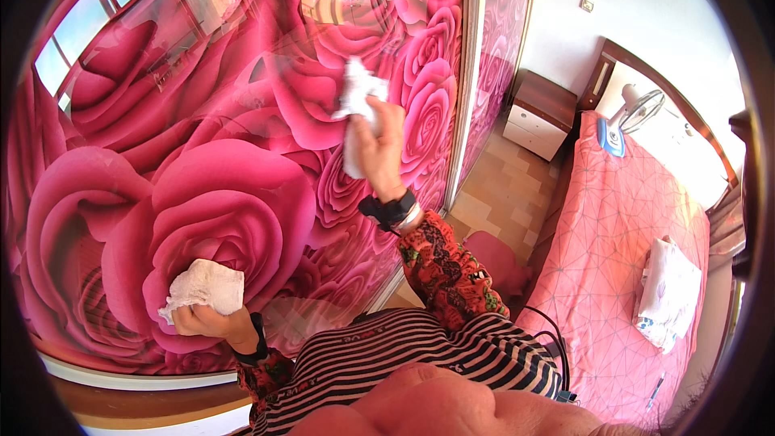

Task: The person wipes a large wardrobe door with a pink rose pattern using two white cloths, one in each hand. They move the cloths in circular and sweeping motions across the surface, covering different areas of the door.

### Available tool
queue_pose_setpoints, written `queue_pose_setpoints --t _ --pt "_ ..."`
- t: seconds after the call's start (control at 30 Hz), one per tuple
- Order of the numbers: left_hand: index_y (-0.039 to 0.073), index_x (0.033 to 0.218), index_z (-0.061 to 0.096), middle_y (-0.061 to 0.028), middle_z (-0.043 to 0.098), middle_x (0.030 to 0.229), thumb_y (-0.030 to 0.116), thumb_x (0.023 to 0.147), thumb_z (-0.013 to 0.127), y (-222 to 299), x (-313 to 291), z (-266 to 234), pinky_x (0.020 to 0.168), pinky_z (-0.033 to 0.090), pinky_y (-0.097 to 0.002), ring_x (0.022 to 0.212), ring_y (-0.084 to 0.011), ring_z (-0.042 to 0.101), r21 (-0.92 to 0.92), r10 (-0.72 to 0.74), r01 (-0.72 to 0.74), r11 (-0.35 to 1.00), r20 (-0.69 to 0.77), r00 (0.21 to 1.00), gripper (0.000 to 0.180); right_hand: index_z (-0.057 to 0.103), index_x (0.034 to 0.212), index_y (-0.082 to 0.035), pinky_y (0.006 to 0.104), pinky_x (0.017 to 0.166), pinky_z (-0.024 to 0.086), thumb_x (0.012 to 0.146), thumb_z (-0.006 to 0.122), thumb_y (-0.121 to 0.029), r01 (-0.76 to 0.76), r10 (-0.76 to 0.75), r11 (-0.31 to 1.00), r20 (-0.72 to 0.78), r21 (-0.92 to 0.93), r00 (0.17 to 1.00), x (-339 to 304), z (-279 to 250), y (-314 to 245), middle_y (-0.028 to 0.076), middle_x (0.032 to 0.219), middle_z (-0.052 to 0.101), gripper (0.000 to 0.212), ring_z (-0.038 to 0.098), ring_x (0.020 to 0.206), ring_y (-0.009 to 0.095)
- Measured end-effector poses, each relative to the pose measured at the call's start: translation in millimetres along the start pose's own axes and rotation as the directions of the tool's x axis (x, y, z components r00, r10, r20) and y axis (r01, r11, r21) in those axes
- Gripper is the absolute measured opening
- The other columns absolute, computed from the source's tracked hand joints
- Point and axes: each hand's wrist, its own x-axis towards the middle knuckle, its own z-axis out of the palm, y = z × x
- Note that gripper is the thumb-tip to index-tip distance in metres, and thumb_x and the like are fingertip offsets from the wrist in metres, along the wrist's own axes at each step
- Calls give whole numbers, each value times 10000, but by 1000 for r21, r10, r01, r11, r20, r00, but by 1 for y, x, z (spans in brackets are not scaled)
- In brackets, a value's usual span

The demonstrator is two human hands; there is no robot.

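A tall glossy sliding door [218,186] printed with large pink roses fills the left and middle of the view. My right hand [383,149] is raised to its upper right part, closed on a crumpled white cloth [361,95] that lies at the shiny surface. Whether this is fabric or paper I cannot tell. Lower down at the left, my left hand [203,321] is closed round the lower edge of a cream cloth [210,282]. This folded cloth is in front of a big rose. Dark bands circle both wrists.
On the right, a bed [601,274] with a pink cover holds a small fan [617,129] and a folded white bundle [668,295]. A brown-and-white nightstand [542,113] stands beside its headboard. Near my right elbow is a pink rounded seat [494,262]. Black cables [557,339] hang at my side.
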Motion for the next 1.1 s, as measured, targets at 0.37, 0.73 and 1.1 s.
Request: queue_pose_setpoints --t 0.37,0.73,1.1 --pt "30 922 624 -127 601 1029 215 787 844 -3 -9 5 865 448 -498 1009 -357 547 -133 -10 2 991 -59 998 317 623 1183 -67 408 873 493 813 730 -17 349 -351 936 55 40 935 2 17 -55 184 1146 538 389 570 1035 351" --pt "30 1108 525 -165 594 1066 184 786 854 9 -4 5 841 463 -499 1007 -369 530 -39 13 -14 999 -28 1000 485 531 1338 39 363 1033 423 945 654 -134 -517 518 854 -197 59 832 -49 -34 152 138 1277 592 447 535 1219 238" --pt "33 1090 552 -168 578 1061 208 813 833 38 -3 28 824 454 -530 998 -392 530 -69 -12 6 998 -86 996 431 573 1250 27 377 1014 419 916 667 -90 -463 474 880 -221 103 852 -8 -23 138 170 1216 537 366 540 1149 292"
